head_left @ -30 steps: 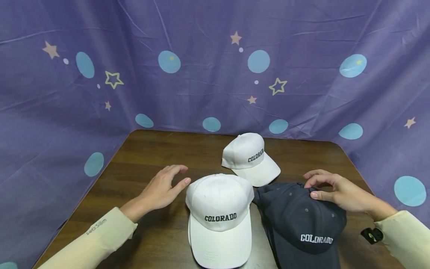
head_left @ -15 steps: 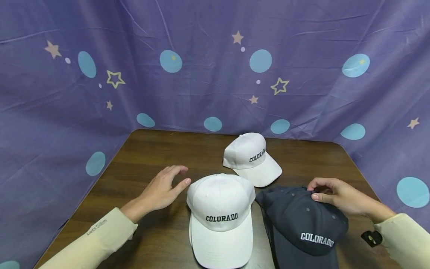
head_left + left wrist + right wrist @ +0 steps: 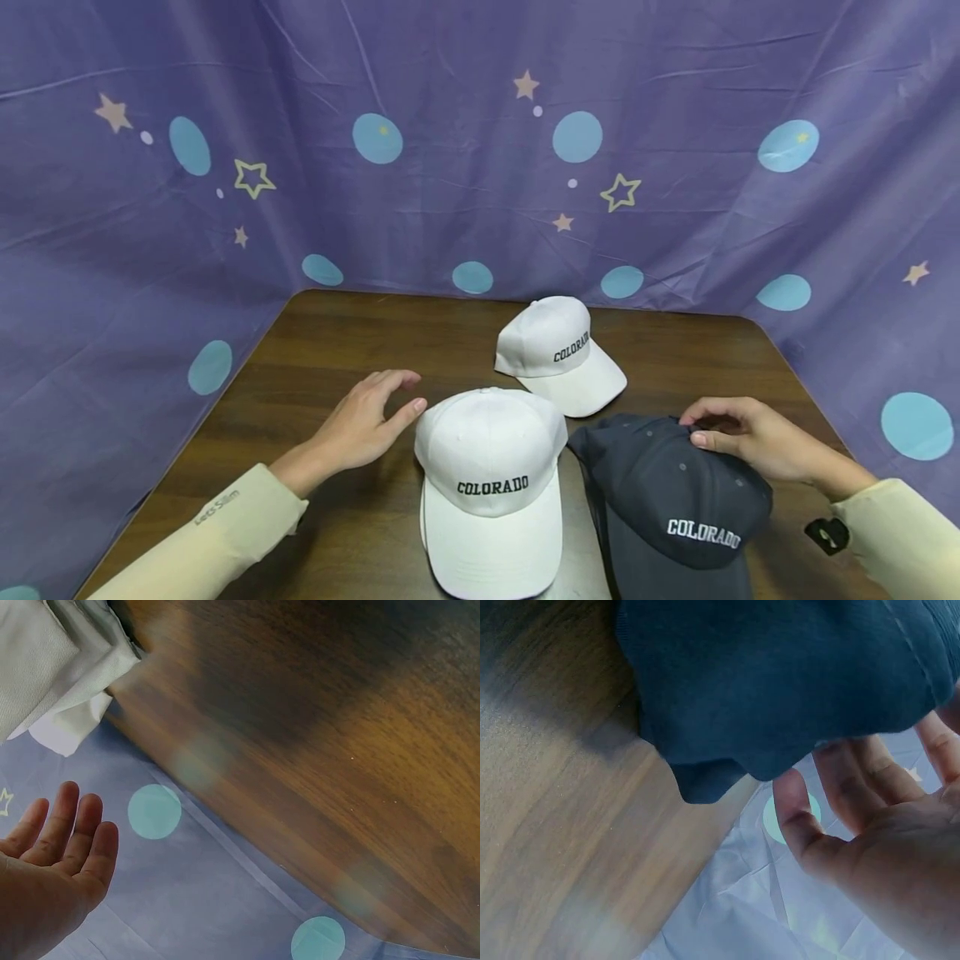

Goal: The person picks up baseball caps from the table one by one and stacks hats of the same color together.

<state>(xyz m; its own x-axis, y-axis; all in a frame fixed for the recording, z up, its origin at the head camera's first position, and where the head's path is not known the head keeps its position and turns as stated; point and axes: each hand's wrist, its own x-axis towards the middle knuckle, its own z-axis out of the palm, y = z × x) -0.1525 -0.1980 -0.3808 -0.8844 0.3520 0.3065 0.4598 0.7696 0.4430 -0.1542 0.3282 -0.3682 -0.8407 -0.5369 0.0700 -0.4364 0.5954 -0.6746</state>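
In the head view a white baseball cap (image 3: 491, 492) with dark COLORADO lettering sits at the front middle. A second brim edge shows under its left side. My left hand (image 3: 367, 421) is held just left of its crown, fingers relaxed and apart from it; the left wrist view shows the same hand (image 3: 64, 855) holding nothing. To the right lies a dark grey baseball cap (image 3: 675, 500) with white COLORADO lettering, another dark layer showing beneath. My right hand (image 3: 757, 437) pinches the top of its crown between thumb and fingers. The right wrist view shows fingers against the dark cap (image 3: 780, 682).
Another white COLORADO cap (image 3: 555, 350) stands farther back, its brim turned to the right. All of them rest on a brown wooden table (image 3: 360, 333). A purple patterned cloth (image 3: 450, 217) hangs behind the table and along both sides.
My right hand's fingers have come down from a raised, spread pose and drawn in on the dark cap's crown. The dark cap has shifted slightly. My left hand has hardly moved.
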